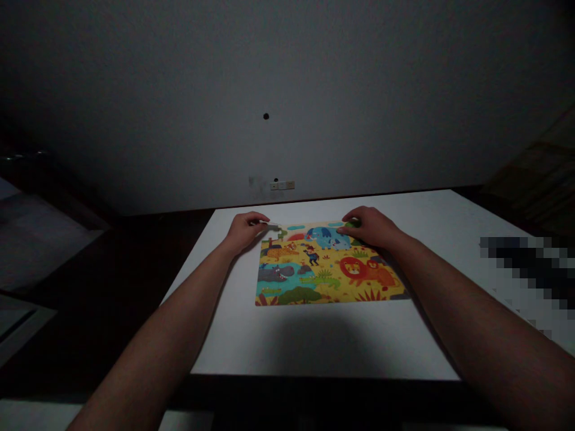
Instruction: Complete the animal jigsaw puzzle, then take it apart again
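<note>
A colourful jigsaw puzzle (327, 269) with lions, elephants and a hippo lies flat on the white table (323, 341). Its far left corner has a stepped gap with white showing. Beside that gap, my left hand (245, 232) pinches a puzzle piece (272, 224) between thumb and fingers, tilted so that mostly its thin edge shows. My right hand (371, 226) is at the puzzle's far right corner. Its thumb rests on the picture near the elephants, and the index finger curls round at the far edge. The other right fingers are partly hidden.
Behind the table stands a grey wall (179, 120) with a socket strip (282, 185) low on it. A dark pixelated object (530, 263) is at the table's right side. Dark floor (112, 287) lies left of the table, and a curtain (539, 173) hangs far right.
</note>
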The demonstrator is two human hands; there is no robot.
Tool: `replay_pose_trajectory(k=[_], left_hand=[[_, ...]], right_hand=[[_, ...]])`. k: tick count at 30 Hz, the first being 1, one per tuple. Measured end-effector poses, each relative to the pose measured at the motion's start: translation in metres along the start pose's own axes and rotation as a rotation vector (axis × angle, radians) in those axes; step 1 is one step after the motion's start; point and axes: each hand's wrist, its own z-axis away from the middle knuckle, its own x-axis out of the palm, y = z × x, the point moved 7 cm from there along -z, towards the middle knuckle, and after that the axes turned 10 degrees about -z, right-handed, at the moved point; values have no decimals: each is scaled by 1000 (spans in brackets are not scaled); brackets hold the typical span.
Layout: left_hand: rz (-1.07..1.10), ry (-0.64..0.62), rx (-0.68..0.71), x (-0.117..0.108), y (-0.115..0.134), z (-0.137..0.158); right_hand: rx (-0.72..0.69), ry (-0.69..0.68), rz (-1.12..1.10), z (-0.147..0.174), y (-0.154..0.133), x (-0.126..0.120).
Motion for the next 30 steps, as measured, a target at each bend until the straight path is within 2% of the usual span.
replay_pose_trajectory(k=[5, 8, 11, 17, 24, 30], left_hand=[[-110, -142, 115, 7, 18, 4], [-176, -163, 176, 10, 28, 4], [-244, -146, 178, 13, 33, 0], [-363, -156, 211, 25, 38, -6], [-354, -186, 258, 31, 39, -4], [-477, -243, 294, 36, 33, -5]], right_hand=[[9, 11, 0, -1, 3, -4], [15, 18, 3, -2, 7, -8], [13, 2, 6, -4, 12, -13], [16, 6, -24, -7, 23, -22], [-5, -3, -26, -7, 20, -21], [6, 2, -22, -7, 24, -21]])
